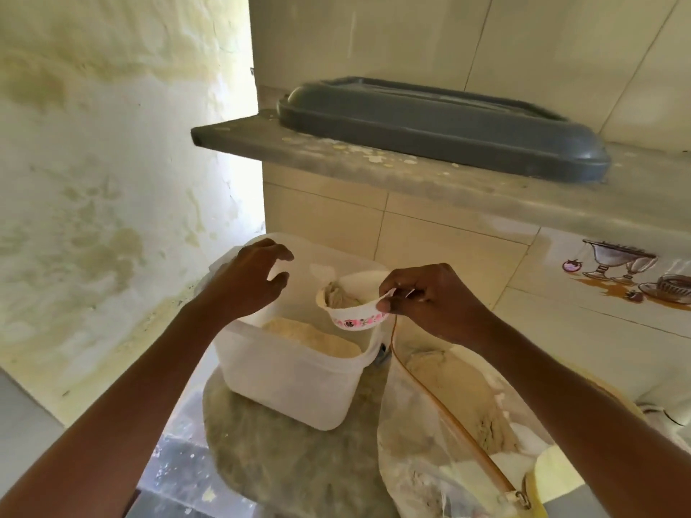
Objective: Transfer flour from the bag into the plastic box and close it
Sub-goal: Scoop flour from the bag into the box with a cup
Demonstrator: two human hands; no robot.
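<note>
A translucent white plastic box [291, 383] stands on a round stone slab, partly filled with pale flour [314, 338]. My right hand [430, 304] pinches the rim of a small white bowl [351, 312] with a pink flower band, holding it tilted over the box with some flour inside. My left hand [250, 282] hovers over the box's far left rim, fingers loosely curled, holding nothing. The clear plastic flour bag [456, 424] sits open at the lower right, right of the box. The grey box lid [441, 125] lies on the stone shelf above.
A grey stone shelf [374, 170] juts out above the box, dusted with flour spots. Tiled wall stands behind, a stained plaster wall on the left. A thin orange-brown cord [441, 416] runs across the bag. The round slab [284, 465] under the box carries flour dust.
</note>
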